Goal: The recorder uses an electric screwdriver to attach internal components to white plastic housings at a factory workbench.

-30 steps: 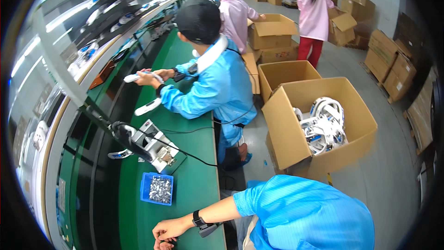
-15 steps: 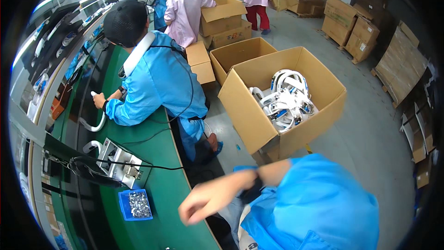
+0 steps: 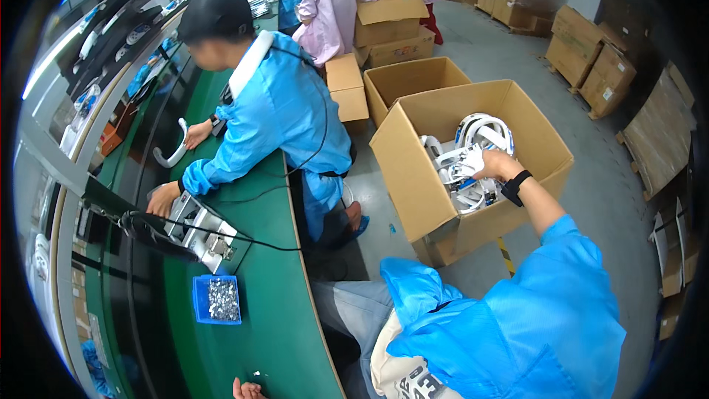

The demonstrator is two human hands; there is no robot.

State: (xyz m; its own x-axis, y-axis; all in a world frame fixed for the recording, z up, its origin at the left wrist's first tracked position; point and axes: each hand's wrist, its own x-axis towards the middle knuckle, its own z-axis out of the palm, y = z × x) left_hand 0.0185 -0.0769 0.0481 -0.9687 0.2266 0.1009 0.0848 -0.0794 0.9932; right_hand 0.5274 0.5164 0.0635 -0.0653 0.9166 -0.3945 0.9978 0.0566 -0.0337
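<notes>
My right hand (image 3: 498, 165) reaches down into a large open carton (image 3: 413, 177) at right of centre. It touches a heap of white curved parts (image 3: 484, 131) with metal and blue bits among them. Its fingers bend down into the heap, and their tips are hidden. My left hand (image 3: 247, 390) shows only at the lower edge, over the green bench (image 3: 273, 310). Its fingers are loosely bent and apart, with nothing visible in them. A tiny light-coloured piece (image 3: 256, 374) lies just beyond those fingers.
A blue tray (image 3: 196, 299) of small metal pieces stands on the bench beside a metal fixture (image 3: 214, 244). A co-worker in blue (image 3: 288, 103) has one hand at the fixture, the other by a white curved part (image 3: 176, 149). Another open carton (image 3: 384, 92) stands behind mine.
My right hand has swung from the bench edge to the heap in the carton. My left fingers have come into view. The co-worker's nearer hand has moved to the fixture.
</notes>
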